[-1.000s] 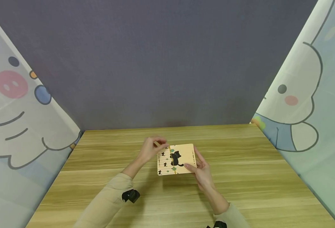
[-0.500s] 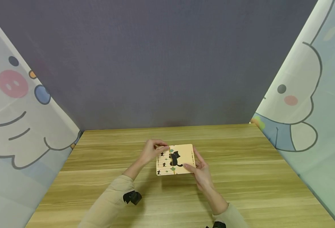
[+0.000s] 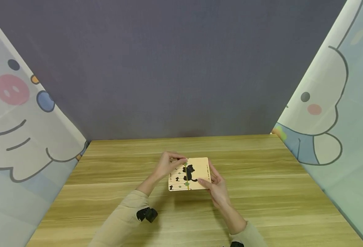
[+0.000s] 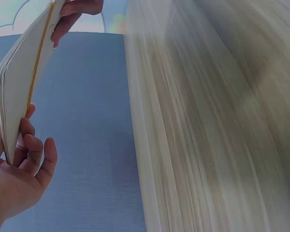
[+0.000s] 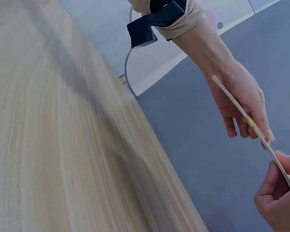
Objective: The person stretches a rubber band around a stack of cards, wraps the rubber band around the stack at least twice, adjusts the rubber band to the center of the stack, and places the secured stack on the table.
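A thin cream notebook [image 3: 201, 166] with a black cat print is held above the table, tilted toward the head camera. Across its cover runs a yellow elastic band [image 3: 187, 178], also visible along the booklet's edge in both wrist views. My left hand [image 3: 166, 166] grips the far left edge, thumb on the cover close to the band's upper end, other fingers mostly behind. At the near right side my right hand [image 3: 219, 192] holds the notebook, its thumb on the cover and its fingers underneath. Layered page edges show in the left wrist view.
The wooden table [image 3: 107, 185] spreads beneath both hands. A dark grey panel [image 3: 181, 75] rises at its back edge. Cartoon-printed curtains [image 3: 320, 85] hang at both sides. A black wrist camera [image 3: 147, 214] sits on the left sleeve.
My left hand has shifted slightly right and down, its thumb now nearer the elastic band's upper end. The notebook has drifted slightly left, with the right hand still holding it.
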`<state>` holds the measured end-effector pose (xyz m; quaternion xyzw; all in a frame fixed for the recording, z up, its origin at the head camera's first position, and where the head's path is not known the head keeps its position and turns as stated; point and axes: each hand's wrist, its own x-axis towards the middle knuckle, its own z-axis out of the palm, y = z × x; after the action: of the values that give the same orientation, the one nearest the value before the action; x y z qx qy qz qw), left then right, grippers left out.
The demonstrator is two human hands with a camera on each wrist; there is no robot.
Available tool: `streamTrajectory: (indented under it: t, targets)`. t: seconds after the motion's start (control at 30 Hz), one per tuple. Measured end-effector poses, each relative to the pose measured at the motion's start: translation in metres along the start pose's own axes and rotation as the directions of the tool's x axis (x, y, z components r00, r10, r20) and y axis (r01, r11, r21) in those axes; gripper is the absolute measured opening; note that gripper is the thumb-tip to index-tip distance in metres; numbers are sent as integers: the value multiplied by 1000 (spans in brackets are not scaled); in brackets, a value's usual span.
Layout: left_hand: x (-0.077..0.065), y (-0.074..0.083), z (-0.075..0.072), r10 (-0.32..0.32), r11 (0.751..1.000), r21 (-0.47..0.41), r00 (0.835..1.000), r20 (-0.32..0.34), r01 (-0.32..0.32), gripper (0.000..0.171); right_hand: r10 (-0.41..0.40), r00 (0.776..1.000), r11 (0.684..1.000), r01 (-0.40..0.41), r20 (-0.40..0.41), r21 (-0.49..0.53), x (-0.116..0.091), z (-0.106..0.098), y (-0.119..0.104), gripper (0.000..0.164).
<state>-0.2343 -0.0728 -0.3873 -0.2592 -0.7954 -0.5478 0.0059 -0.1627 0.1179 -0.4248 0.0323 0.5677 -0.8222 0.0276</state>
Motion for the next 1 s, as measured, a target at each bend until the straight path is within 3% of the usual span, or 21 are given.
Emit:
streamTrajectory:
  t: [0.13, 0.37, 0.6, 0.77, 1.0]
  targets:
    - [4, -9, 1, 1, 1000, 5, 1000, -9, -1, 15, -3, 1000, 1000, 3, -3, 12, -1, 0, -2, 79]
    - [6, -3, -3, 27, 997, 72, 999, -32, -25, 18, 2, 1000, 1000, -2, -4, 19, 0, -1, -7, 79]
    - [5, 0, -4, -46, 997, 57, 999, -22, 47, 15, -4, 1000, 1000, 4, -18, 20, -1, 0, -8, 80]
    - [5, -3, -1, -39, 999, 13, 999, -28, 39, 18, -17, 1000, 1000, 17, -11, 19, -2, 2, -7, 79]
    - [5, 0, 3, -36, 996, 75, 999, -32, 38, 17, -11, 1000, 1000, 11, 22, 9, -3, 5, -7, 80]
